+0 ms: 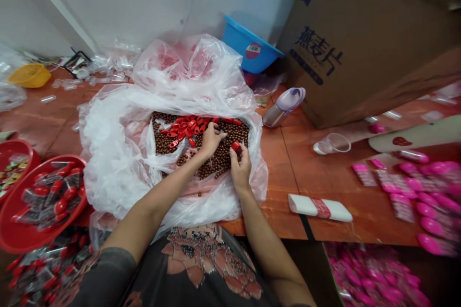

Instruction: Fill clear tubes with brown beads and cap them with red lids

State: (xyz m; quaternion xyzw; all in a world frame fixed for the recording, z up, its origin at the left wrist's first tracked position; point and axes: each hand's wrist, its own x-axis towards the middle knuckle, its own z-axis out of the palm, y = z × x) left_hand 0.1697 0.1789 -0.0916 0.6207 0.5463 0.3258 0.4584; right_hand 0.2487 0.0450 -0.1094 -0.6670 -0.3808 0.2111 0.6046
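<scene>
Pinched a red plastic cap (235, 146) between the thumb and fingertips of the right hand (240, 167), just above the right part of the heap. Bent the fingers of the left hand (210, 141) down over the middle; could not tell from the blur whether pinching something or only brushing the surface.

Seemed best to grip the cap lightly by its sides, with both hands low over the plastic, so as to catch any stray piece there. Seemed wise, too, to pick with the left fingertips alone, without pressing, to avoid scattering the heap.

Saw chocolate-brown balls (163, 143) beneath both hands, with loose red plastic caps (187, 128) piled on top, mostly left of the left hand. Found both nested in a crumpled whitish plastic bag (108, 163), spread out under the forearms.

Noted a second plastic bag (169, 69) beyond the hands, and a blue basin (236, 38) behind to the right. Saw, right of the right hand, a steel bottle with a lilac lid (283, 108), a white packet with a red band (336, 209) and, farther out, pink-capped packs (401, 206). Saw, well left of the left hand, a red basin (10, 237) of red-capped clear packs (59, 206).
</scene>
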